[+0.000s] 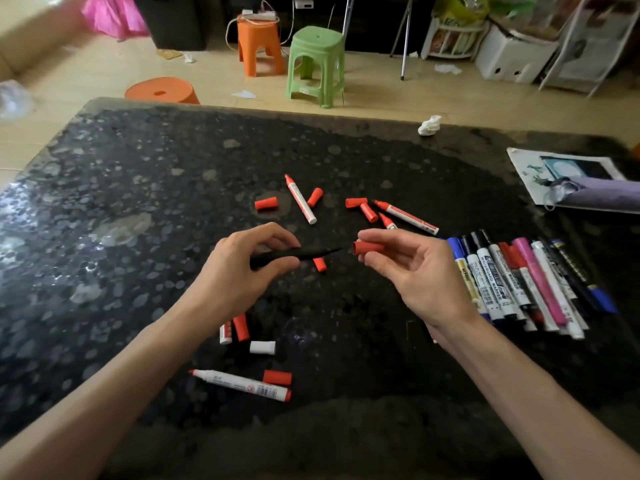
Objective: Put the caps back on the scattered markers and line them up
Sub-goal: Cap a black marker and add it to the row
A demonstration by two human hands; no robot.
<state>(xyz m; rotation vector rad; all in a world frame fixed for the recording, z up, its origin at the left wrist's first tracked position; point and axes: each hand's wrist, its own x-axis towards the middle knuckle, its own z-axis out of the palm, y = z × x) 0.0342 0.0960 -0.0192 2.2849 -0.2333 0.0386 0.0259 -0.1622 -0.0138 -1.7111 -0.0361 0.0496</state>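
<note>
My left hand (242,268) pinches a slim black uncapped marker (304,254), its tip pointing right. My right hand (412,268) holds a red cap (367,247), its open end facing that tip a short gap away. Uncapped white markers with red tips lie on the dark table (138,202): one upright-slanted (300,199), one to the right (407,217), one near me (242,384). Loose red caps lie around (266,203), (367,211), (277,377), and a white cap (262,347). A row of capped markers (519,282) lies side by side at the right.
A printed sheet with a purple pouch (588,192) lies at the table's right edge. A crumpled tissue (429,125) sits at the far edge. Beyond the table stand a green stool (317,64) and orange stools (258,43).
</note>
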